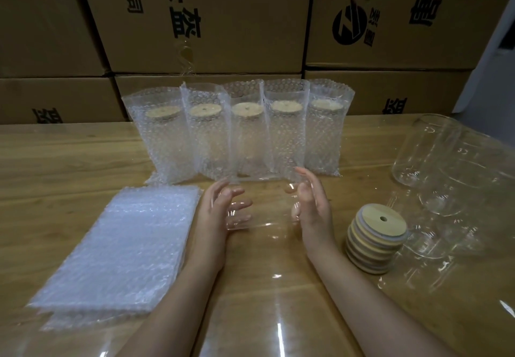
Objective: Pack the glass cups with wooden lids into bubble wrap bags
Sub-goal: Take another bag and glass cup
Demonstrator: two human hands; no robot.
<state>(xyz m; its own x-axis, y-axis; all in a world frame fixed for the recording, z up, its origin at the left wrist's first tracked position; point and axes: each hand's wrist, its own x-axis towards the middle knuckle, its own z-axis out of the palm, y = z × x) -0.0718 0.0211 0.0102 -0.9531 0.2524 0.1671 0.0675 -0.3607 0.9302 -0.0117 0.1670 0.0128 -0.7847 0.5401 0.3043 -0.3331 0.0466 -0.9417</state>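
I hold a clear glass cup (264,217) with no lid between both hands above the table's middle. My left hand (214,217) curls round its left side, the fingers showing distorted through the glass. My right hand (315,209) holds its right side with thumb and fingers. Flat bubble wrap bags (119,245) lie in a stack at the left. Wooden lids (374,239) with a centre hole are stacked at the right. Several bagged cups (239,134) with lids stand in a row behind.
Several empty glass cups (446,175) lie and stand at the right on the wooden table (55,167). Stacked cardboard cartons (209,22) form a wall right behind the table.
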